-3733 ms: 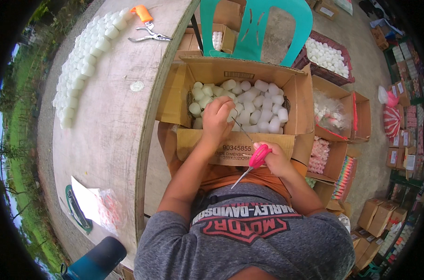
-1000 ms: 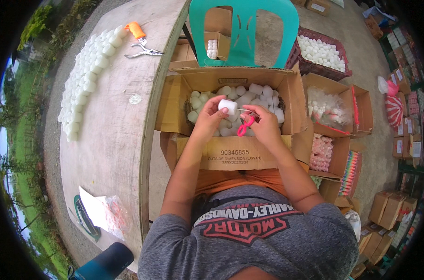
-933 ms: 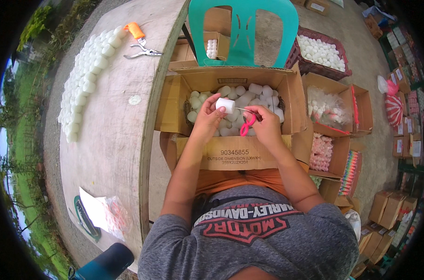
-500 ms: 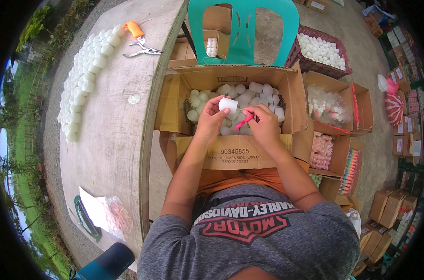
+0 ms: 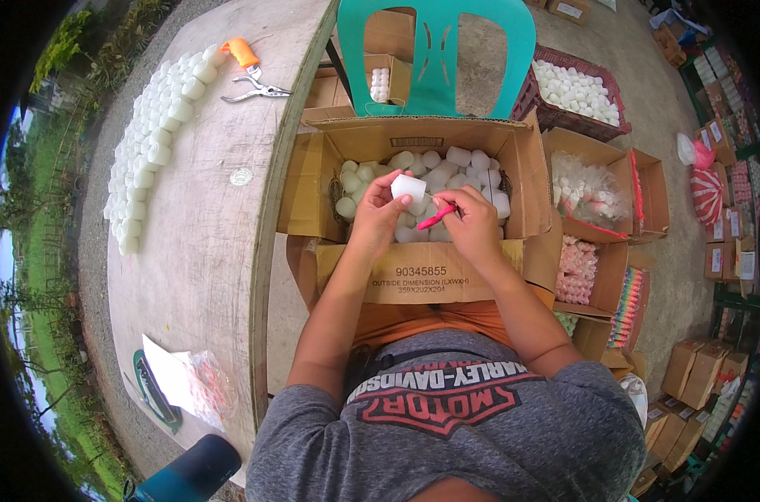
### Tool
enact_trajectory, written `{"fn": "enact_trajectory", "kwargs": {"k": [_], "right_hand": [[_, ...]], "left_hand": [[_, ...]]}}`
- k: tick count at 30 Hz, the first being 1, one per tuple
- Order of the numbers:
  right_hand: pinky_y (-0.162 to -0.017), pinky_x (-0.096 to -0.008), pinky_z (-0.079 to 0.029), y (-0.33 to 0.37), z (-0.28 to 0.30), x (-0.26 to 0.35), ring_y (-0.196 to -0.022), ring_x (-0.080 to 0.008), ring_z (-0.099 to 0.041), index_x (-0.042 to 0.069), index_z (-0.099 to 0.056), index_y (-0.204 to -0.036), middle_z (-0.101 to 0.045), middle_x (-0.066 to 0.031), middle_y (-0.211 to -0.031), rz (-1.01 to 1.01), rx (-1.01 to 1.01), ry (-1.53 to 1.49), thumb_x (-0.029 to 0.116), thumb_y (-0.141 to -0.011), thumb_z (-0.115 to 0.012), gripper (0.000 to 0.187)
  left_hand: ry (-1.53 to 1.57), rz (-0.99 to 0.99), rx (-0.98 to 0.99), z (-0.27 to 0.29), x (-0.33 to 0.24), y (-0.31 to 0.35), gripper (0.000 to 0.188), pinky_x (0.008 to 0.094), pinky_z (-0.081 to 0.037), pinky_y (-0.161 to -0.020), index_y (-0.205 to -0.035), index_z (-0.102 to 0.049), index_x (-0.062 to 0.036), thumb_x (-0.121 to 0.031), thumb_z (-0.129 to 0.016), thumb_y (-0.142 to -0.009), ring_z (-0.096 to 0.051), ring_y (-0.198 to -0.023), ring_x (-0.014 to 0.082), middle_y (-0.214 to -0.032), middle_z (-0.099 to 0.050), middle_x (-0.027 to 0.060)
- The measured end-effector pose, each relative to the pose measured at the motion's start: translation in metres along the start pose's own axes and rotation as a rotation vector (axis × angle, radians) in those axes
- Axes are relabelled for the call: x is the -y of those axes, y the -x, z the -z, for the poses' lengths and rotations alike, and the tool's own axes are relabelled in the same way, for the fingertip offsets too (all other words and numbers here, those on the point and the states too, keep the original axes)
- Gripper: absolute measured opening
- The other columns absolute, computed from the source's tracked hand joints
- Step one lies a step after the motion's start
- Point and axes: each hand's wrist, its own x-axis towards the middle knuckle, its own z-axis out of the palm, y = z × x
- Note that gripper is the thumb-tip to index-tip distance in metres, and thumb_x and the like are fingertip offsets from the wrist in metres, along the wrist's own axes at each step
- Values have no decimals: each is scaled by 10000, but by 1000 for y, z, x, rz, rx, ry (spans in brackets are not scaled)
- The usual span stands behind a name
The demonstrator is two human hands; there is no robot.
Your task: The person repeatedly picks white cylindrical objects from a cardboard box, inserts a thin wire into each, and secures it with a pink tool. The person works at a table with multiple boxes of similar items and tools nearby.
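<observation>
My left hand [image 5: 377,216] holds a short white candle [image 5: 408,190] between thumb and fingers, tilted on its side above the box. Closed around a small pink-handled tool that looks like scissors [image 5: 433,218] is my right hand [image 5: 475,227]. A thin, pale line runs from the candle's right end toward the right fingers; whether it is a wick or part of the tool I cannot tell. Below both hands, an open cardboard box [image 5: 422,272] holds many loose white candles [image 5: 459,156].
On the table [image 5: 204,251] at left stand rows of white candles [image 5: 158,138], with pliers [image 5: 256,88], an orange-handled tool [image 5: 241,52], paper [image 5: 172,378] and a blue tumbler [image 5: 192,470]. A green chair [image 5: 437,50] stands beyond the box. A filled crate [image 5: 577,92] and cartons [image 5: 593,192] stand at right.
The pink-handled tool has tilted slightly, its pink end shifting a little left. Both hands stay almost in place, and the candle remains in the left one.
</observation>
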Motion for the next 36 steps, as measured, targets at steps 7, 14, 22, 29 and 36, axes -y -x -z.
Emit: {"fn": "enact_trajectory", "kwargs": {"k": [7, 14, 22, 29, 36], "right_hand": [[-567, -301, -458, -2, 0, 8, -653, -220, -585, 33, -663, -897, -593, -100, -783, -74, 26, 31, 64, -803, -652, 100], [-575, -305, -457, 0, -1, 4, -668, -220, -587, 42, -666, -899, -591, -102, -776, -67, 50, 28, 55, -801, -647, 101], [-547, -230, -390, -1, 6, 2, -618, -94, -502, 27, -677, -886, -554, -38, -712, -56, -44, -56, 44, -814, -661, 76], [-530, -260, -393, 2, 11, 1, -608, -143, -516, 43, -688, -916, -568, -66, -718, -58, -32, -37, 26, -787, -659, 133], [-526, -278, -415, 5, 18, 17, -591, -165, -536, 73, -701, -960, -548, -74, -691, -17, 12, -2, 34, -759, -686, 205]], "left_hand": [[-28, 23, -4, 0, -1, 1, 443, 322, -421, -967, -1224, -492, -25, 57, -624, -809, -523, -1114, 176, -1266, -530, 106], [12, 0, -16, -1, -2, 3, 430, 317, -413, -981, -1223, -491, -24, 51, -613, -818, -520, -1124, 179, -1254, -535, 105], [312, -5, -168, 11, -9, -1, 375, 277, -436, -907, -1231, -479, -62, -265, -554, -924, -541, -1044, 156, -1217, -548, 44], [319, 74, -158, 7, -15, 1, 416, 261, -450, -807, -1227, -482, -101, -342, -585, -903, -541, -914, 127, -1127, -573, 9], [308, 104, 83, 19, -7, 0, 447, 263, -460, -766, -1238, -469, -70, -249, -647, -869, -543, -899, 134, -1106, -579, 44]]}}
